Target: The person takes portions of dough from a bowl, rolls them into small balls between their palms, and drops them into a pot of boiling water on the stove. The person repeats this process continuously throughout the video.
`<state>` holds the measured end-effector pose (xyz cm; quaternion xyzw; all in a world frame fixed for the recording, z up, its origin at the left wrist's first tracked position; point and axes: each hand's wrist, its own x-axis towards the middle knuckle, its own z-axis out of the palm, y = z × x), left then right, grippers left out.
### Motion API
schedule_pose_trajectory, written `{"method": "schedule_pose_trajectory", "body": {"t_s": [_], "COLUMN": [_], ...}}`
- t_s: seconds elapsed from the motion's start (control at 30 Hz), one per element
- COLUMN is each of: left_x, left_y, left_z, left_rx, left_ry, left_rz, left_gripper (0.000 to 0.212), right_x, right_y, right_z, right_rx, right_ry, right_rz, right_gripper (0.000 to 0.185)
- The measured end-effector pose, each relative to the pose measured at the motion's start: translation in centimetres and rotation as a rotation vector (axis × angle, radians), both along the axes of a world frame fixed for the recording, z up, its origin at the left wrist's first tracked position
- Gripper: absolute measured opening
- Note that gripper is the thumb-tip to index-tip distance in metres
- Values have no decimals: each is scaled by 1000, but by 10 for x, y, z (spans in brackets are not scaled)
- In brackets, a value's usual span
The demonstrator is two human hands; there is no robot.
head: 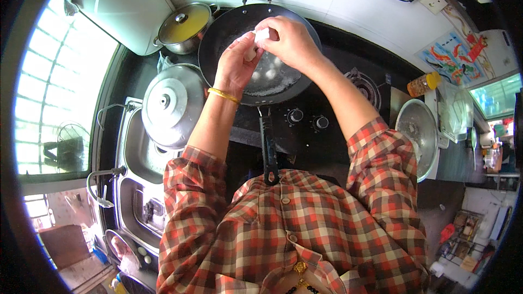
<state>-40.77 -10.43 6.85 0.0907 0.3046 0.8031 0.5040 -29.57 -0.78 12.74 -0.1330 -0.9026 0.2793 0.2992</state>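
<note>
Above the wok [213,55], both hands meet around soft white dough [262,36]. My right hand [295,45] pinches its upper end between thumb and fingers. My left hand [233,65], with a yellow bangle at the wrist, holds the lower part [250,54]; whether this is one piece or two, I cannot tell. Beneath them, several round white balls [271,74] lie in clear-looking liquid at the bottom of the wok. The wok's long black handle [267,143] points towards my body.
Left of the wok lies a large metal lid [173,102] over the edge of a double steel sink [137,143]. A glass-lidded pot [186,28] stands behind it. On the right are a gas burner [365,90], a metal basin [416,130] and a yellow-capped jar [423,85]. Stove knobs [295,115] face me.
</note>
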Motion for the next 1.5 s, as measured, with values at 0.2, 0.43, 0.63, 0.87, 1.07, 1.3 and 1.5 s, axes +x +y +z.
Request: {"method": "schedule_pose_trajectory", "body": {"t_s": [0.2,0.43,0.63,0.87,1.07,1.3,1.5], "left_x": [-4,-2,27,42,13,10,-54], "left_y": [7,8,9,-5,-6,5,-9], "left_z": [-15,-10,1,4,-18,-6,11], "left_rx": [114,346,311,317,318,768,82], "left_ry": [-332,-356,-248,-68,-104,-379,-196], "left_rz": [14,-297,-144,109,221,-161,223], "left_gripper": [31,26,45,64,60,49,46], "right_x": [8,12,4,-41,-19,-28,-22], "right_y": [-12,-26,-37,-54,-62,-32,-29], "right_z": [-11,-12,-11,-11,-7,-12,-15], "right_rx": [-79,436,390,313,365,407,-47], "right_ry": [101,83,-300,-269,-141,-37,-90], "right_rz": [-142,-80,90,174,263,91,318], "right_gripper": [30,44,72,62,54,47,33]}}
